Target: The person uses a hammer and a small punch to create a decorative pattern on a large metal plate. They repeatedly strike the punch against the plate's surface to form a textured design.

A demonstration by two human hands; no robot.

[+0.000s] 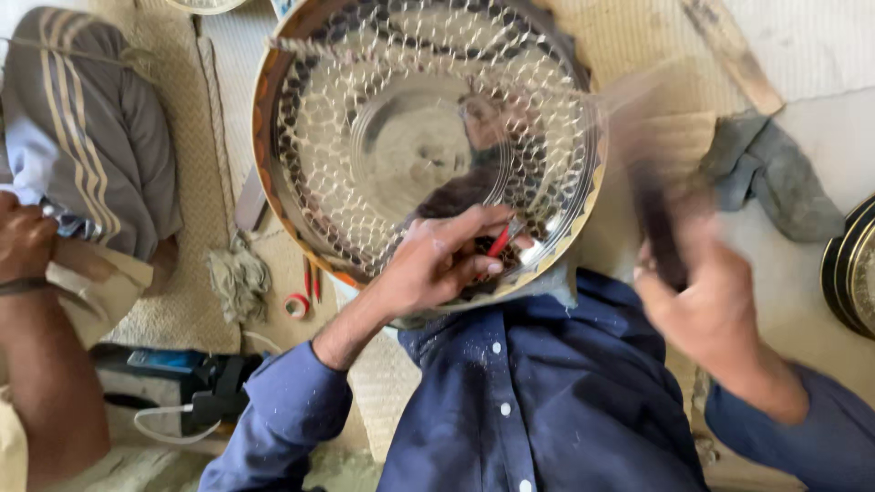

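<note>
A large round metal tray with a hammered scale pattern and a shiny centre leans against my chest. My left hand rests on its lower rim, fingers pinched around a thin red-handled punch set against the metal. To the right, my right hand is blurred by motion, closed on the dark handle of a hammer raised beside the tray. Both my sleeves are dark blue.
Another person's arm and grey striped trouser leg are at the left. A rag, small red tools and a tape roll lie on the woven mat. A grey cloth and stacked dark plates are at right.
</note>
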